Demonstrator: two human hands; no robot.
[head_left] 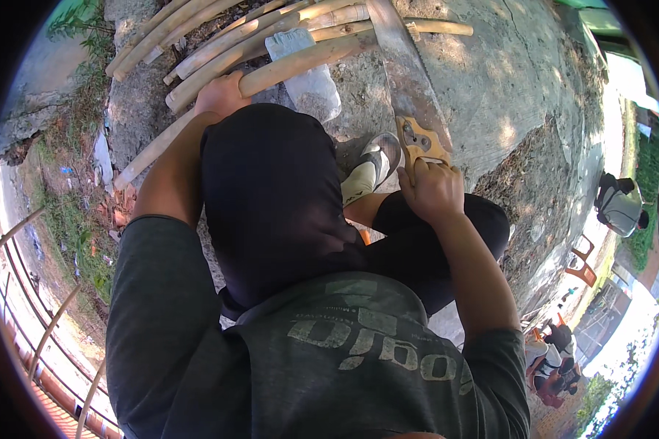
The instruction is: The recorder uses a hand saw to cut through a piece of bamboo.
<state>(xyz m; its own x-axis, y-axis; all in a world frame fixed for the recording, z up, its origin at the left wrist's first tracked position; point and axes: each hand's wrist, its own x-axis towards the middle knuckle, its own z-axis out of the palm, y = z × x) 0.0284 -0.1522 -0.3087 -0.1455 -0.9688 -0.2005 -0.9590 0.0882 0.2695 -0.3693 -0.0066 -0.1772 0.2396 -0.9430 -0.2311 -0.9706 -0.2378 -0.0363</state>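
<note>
My right hand is closed round the yellow wooden handle of a handsaw. The saw's broad, rust-stained blade points away from me and lies across the far right end of a pale wooden pole. On the left, my left hand is wrapped round the same pole beside my raised knee; some of its fingers are hidden. A whitish block lies beneath the pole, between my left hand and the saw. My sandalled foot rests near the saw handle.
Several more wooden poles lie on the ground beyond my left hand. Rough concrete ground stretches to the right. A person is at the far right, near a brown chair; other people sit lower right. Weeds and rubble are at left.
</note>
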